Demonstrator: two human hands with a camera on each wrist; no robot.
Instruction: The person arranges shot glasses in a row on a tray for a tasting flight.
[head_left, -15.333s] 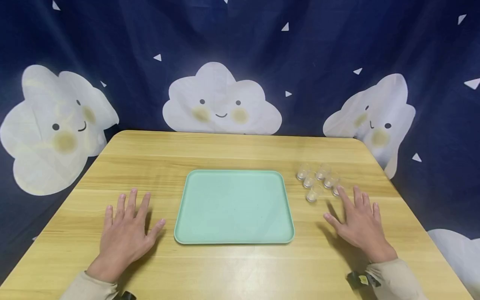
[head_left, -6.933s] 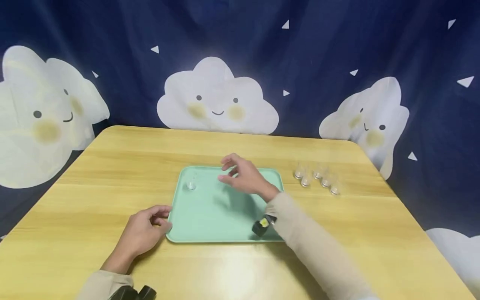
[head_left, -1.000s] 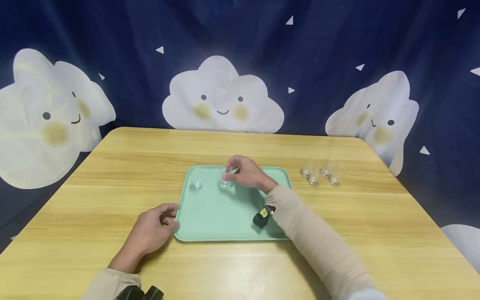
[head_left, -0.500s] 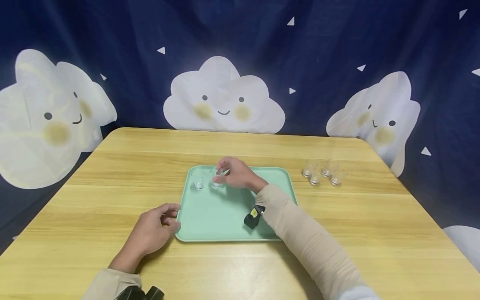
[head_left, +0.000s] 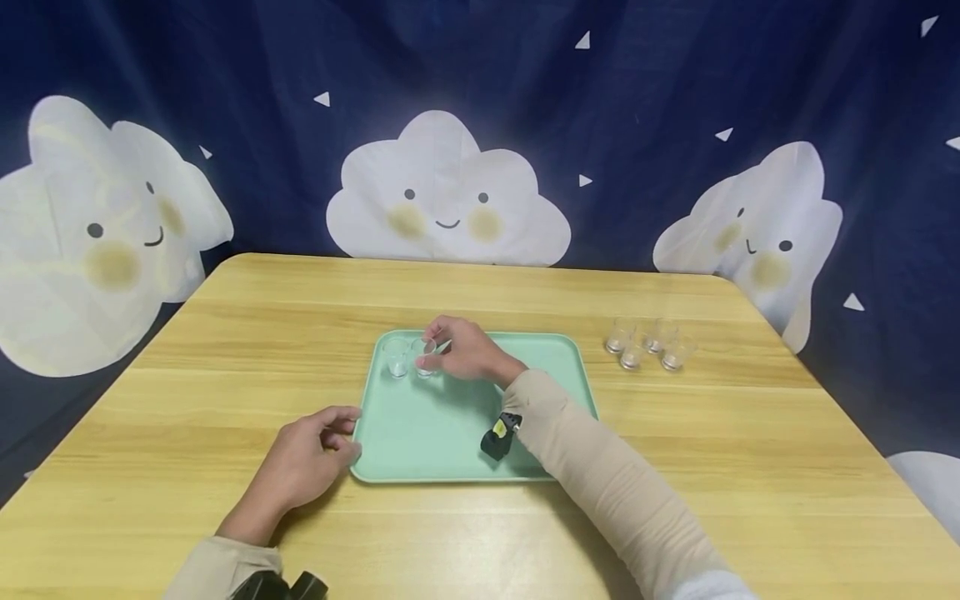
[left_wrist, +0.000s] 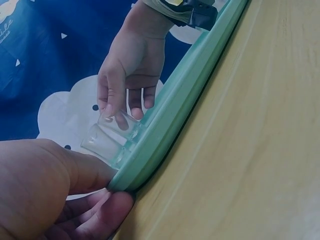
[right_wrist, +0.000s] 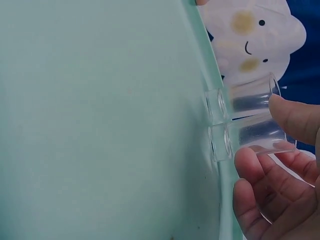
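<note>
My right hand [head_left: 467, 350] pinches a small clear shot glass [right_wrist: 260, 136] near its rim, thumb on one side and fingers on the other. This glass is upright on the mint-green tray [head_left: 442, 442], close to its far left corner. Just left of it a second clear shot glass [head_left: 397, 367] stands on the tray; in the right wrist view the two look side by side, nearly touching. At the tray's left edge my left hand [head_left: 303, 462] grips the rim; the left wrist view has the thumb [left_wrist: 90, 172] above and fingers [left_wrist: 107, 215] below.
Several more clear shot glasses [head_left: 632, 358] stand in a cluster on the wooden table [head_left: 750, 433], right of the tray. Behind the table hangs a dark blue curtain [head_left: 622, 100] with cloud prints. A black wrist camera [head_left: 497, 440] hangs over the tray under my right forearm.
Over the last second my right hand slid leftward with its shot glass, up beside the other one. Earlier the tray was bare; two glasses have come over from the cluster. My left hand stays put.
</note>
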